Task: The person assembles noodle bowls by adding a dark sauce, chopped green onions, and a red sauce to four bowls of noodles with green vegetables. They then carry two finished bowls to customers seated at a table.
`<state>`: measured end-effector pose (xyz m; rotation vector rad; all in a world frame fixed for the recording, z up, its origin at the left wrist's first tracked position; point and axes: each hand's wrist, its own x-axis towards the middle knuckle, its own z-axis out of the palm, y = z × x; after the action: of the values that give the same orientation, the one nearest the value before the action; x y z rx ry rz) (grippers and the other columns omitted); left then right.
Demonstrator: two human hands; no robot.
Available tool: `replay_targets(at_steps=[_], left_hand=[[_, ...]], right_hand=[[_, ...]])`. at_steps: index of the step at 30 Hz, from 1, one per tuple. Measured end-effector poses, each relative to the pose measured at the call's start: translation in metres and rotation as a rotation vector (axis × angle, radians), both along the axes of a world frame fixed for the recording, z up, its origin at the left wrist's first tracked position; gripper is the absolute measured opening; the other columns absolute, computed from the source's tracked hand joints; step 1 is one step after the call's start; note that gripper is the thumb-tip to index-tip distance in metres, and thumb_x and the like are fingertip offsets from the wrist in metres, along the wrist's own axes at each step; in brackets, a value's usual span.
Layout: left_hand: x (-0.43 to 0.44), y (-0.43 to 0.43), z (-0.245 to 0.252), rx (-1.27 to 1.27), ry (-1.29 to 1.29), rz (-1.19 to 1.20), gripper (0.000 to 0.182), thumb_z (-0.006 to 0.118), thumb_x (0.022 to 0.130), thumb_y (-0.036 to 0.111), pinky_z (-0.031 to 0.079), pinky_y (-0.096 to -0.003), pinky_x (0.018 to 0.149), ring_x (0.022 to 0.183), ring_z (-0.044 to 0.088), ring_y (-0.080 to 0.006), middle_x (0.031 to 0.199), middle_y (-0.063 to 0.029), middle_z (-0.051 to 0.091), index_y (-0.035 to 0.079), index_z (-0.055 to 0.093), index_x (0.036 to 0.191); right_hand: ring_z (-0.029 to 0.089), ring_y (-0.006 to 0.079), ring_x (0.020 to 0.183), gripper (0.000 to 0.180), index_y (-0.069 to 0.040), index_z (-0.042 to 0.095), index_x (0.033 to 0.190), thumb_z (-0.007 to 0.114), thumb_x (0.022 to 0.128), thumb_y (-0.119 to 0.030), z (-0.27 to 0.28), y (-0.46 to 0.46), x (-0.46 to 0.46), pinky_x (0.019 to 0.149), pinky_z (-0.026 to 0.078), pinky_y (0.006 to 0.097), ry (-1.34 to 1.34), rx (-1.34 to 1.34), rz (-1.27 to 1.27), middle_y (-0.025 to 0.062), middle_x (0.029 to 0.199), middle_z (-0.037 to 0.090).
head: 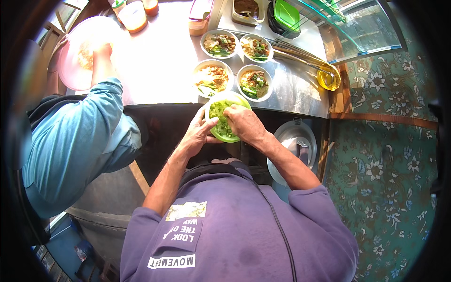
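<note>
My left hand (199,131) holds a light-green plastic bowl (230,138) by its left side, thumb over the rim. Chopped green herbs or scallions (220,110) lie inside it. The fingertips of my right hand (243,121) are bent down into the greens at the bowl's right side; whether they pinch any is hidden. Just beyond stand several white bowls of food with meat and leafy greens: one at near left (213,78), one at near right (255,83), one at far left (219,44) and one at far right (257,48).
At left a co-worker's hand (103,51) reaches into a large pink basin (72,70). Sauce containers (133,17) and a pink-lidded box (198,24) stand at the back. A yellow strainer or bowl (328,80) is at right; below the metal counter (299,95) sits a round metal pot (310,141).
</note>
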<state>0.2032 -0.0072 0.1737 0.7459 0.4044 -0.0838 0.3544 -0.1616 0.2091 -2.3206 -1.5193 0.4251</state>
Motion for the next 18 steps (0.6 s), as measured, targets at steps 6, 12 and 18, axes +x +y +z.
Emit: replay_targets(at_steps=[6, 12, 18], left_hand=[[0.007, 0.010, 0.002, 0.027, -0.010, 0.010, 0.081, 0.076, 0.103, 0.033, 0.069, -0.0479, 0.090, 0.126, 0.071, -0.0275, 0.150, -0.0136, 0.059, 0.012, 0.031, 0.167], [0.002, 0.012, 0.004, 0.028, -0.046, 0.031, 0.082, 0.076, 0.104, 0.035, 0.068, -0.0498, 0.090, 0.120, 0.074, -0.0291, 0.142, -0.0163, 0.066, 0.014, 0.029, 0.167], [-0.029, 0.010, -0.002, 0.058, 0.046, 0.025, 0.086, 0.079, 0.101, 0.038, 0.069, -0.0499, 0.088, 0.124, 0.072, -0.0295, 0.144, -0.0166, 0.064, 0.014, 0.029, 0.167]], right_hand=[[0.079, 0.0253, 0.083, 0.021, 0.000, 0.082, 0.105, 0.072, 0.090, -0.009, 0.008, 0.029, 0.025, 0.081, 0.062, 0.0377, 0.511, 0.194, -0.298, 0.0193, 0.095, 0.080], [0.074, 0.0142, 0.086, 0.017, 0.003, 0.078, 0.113, 0.075, 0.098, -0.005, 0.018, 0.073, 0.086, 0.081, 0.062, 0.0297, 0.702, 0.282, -0.299, 0.0087, 0.100, 0.080], [0.080, 0.0254, 0.091, 0.031, -0.008, 0.084, 0.116, 0.068, 0.091, -0.001, 0.003, 0.114, 0.114, 0.087, 0.062, 0.0370, 0.237, 0.012, -0.285, 0.0196, 0.102, 0.082]])
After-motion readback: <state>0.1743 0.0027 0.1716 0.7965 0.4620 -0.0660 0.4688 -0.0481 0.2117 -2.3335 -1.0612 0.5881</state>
